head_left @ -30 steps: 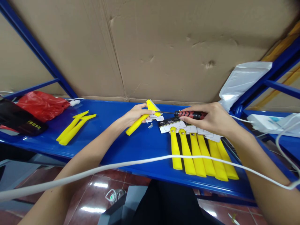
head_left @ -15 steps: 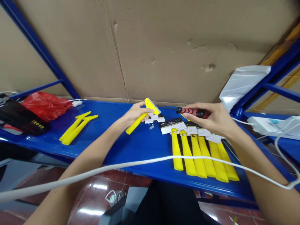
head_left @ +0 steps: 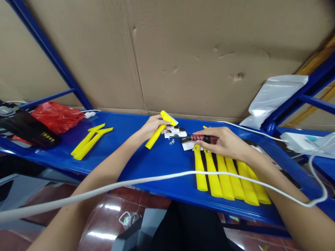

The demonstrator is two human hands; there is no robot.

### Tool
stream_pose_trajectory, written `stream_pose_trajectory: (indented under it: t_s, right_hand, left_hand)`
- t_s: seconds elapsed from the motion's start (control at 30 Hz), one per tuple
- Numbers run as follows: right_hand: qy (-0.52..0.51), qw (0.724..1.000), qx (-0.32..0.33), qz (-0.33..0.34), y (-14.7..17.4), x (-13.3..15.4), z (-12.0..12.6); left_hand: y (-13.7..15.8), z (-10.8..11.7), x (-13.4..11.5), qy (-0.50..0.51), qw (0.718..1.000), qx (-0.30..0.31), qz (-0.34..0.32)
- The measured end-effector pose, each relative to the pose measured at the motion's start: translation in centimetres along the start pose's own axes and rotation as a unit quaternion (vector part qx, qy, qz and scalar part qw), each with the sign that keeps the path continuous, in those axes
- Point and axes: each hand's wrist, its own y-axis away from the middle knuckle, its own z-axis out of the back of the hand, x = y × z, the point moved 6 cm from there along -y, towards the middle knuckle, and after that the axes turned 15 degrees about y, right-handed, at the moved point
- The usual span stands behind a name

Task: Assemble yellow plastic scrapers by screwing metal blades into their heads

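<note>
I've got both arms (head_left: 112, 164) stretched over the blue tabletop (head_left: 157, 167), left hand (head_left: 152, 127) pinching a yellow scraper (head_left: 156, 136) near the far edge, right hand (head_left: 229, 142), back up, wrapped round a red-black screwdriver (head_left: 202, 138) pointing left.

Even, moderate light leaves white glare on the floor tiles (head_left: 125, 196), well below the left fingers (head_left: 163, 122); the screws (head_left: 172, 142) near those fingers look smeared. Wide-angle distortion stretches the left forearm (head_left: 65, 223) toward the edge.
</note>
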Motion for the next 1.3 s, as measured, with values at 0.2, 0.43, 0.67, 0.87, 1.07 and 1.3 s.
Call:
stream_pose_trajectory:
  t_s: [0.2,0.43,0.67,0.87,1.07,1.3]
  right_hand:
    - [0.022,1.0,0.015,-0.002,0.0,0.0,-1.0]
    - [0.039,0.999,0.02,0.003,0.0,0.1,-1.2]
    - [0.034,0.999,0.028,-0.016,-0.1,-0.1,-1.2]
    - [0.036,0.999,0.023,-0.016,-0.2,-0.1,-1.2]
    - [-0.036,0.997,-0.047,-0.051,0.2,-0.4,1.3]
    - [-0.063,0.971,-0.194,-0.124,1.3,-0.8,4.7]
  left_hand:
    - [-0.2,0.1,0.1,0.006,1.0,0.01,-0.003]
    - [0.0,0.1,0.2,0.002,1.0,-0.004,-0.001]
    - [0.1,0.0,0.0,0.016,1.0,0.01,-0.015]
    - [0.1,-0.1,0.0,0.015,1.0,0.011,-0.016]
    - [-0.2,0.3,-0.2,0.031,0.999,-0.006,-0.016]
    - [-0.1,0.0,0.3,0.011,1.0,0.019,0.019]
